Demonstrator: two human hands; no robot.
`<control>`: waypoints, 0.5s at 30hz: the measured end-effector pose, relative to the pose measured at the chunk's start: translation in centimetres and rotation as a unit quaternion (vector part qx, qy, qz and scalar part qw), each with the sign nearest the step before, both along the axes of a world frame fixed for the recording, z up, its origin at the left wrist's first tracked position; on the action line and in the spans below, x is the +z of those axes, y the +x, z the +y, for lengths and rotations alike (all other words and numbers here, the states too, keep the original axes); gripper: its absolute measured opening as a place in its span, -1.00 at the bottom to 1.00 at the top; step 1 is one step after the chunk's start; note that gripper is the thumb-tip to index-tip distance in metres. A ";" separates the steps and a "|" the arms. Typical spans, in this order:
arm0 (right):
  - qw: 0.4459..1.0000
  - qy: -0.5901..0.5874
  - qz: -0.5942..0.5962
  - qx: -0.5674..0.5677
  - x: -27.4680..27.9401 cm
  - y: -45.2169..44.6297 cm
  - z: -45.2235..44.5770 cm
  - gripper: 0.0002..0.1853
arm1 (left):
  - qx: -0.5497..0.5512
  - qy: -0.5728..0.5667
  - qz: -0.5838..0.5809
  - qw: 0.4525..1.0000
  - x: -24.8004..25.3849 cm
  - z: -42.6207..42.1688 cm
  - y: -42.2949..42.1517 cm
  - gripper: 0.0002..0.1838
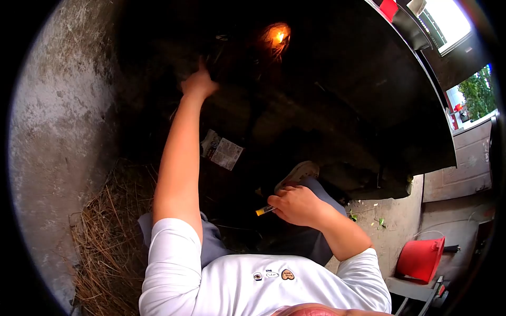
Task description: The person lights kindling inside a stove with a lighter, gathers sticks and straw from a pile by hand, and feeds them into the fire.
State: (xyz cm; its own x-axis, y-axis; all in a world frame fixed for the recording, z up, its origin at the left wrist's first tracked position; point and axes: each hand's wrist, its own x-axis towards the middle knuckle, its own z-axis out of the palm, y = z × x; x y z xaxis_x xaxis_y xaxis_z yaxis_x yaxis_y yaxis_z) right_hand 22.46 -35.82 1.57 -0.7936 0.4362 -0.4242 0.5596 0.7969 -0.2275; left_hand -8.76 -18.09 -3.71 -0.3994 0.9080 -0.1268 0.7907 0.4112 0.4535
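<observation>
Small yellow-ended, lighter-like stick [265, 210]: in right hand [297, 204], low in front of the body, near the bent knee. Fingers curled closed round it, yellow end poking out; likely gripped this way to keep it secure while the other arm reaches. Looks like smooth plastic, pale barrel.

Left hand [199, 84]: stretched far forward into shadow, one finger seemingly extended, rest blurred. Can't tell how open, or if anything's held. Nearest bright thing: orange flame [279, 37], ahead and to its right, apart from the hand, lighting thin strands around it; probably dry stalks.

Crumpled printed packet [227, 154], pale, roughly rectangular, lies between the arms, apparently just dropped loose. Off-white shoe [299, 175] just beyond right hand.

Left side: brown, brittle straw heap [113, 231] against rough, stained grey wall [66, 110]; maybe piled there for easy reach. Lower right: red, round-sided bucket [420, 259], smooth, likely plastic, tipped in this view, on a pale bench-like support [408, 288].
</observation>
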 end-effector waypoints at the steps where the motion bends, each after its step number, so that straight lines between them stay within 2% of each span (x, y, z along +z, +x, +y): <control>1: 1.000 0.001 -0.002 0.001 -0.1 -0.1 0.0 -0.78 | 0.009 0.031 -0.004 0.999 -0.1 0.1 0.1 0.08; 2: 1.000 0.001 0.001 0.002 -0.4 -0.1 0.0 -0.78 | 0.010 0.031 -0.006 0.999 -0.3 0.1 0.2 0.08; 4: 1.000 0.005 0.000 0.004 -0.4 -0.4 0.0 -0.78 | 0.008 0.095 -0.008 0.995 -0.5 0.0 0.4 -0.11; 7: 1.000 0.002 -0.014 0.004 -0.4 -0.8 -0.1 -0.79 | 0.012 0.132 -0.004 0.991 -0.9 -0.4 1.1 -0.21; 11: 1.000 0.000 0.016 0.002 -0.6 -0.9 -0.1 -0.79 | 0.012 0.129 0.001 0.992 -1.6 -0.1 1.8 -0.25; 13: 1.000 -0.002 0.015 -0.001 -0.5 -1.0 -0.1 -0.79 | 0.011 0.190 0.013 0.982 -1.9 0.1 2.1 -0.27; 15: 1.000 -0.004 0.014 0.002 -0.4 -1.2 -0.2 -0.78 | 0.020 0.196 0.002 0.980 -1.7 0.3 2.5 -0.28</control>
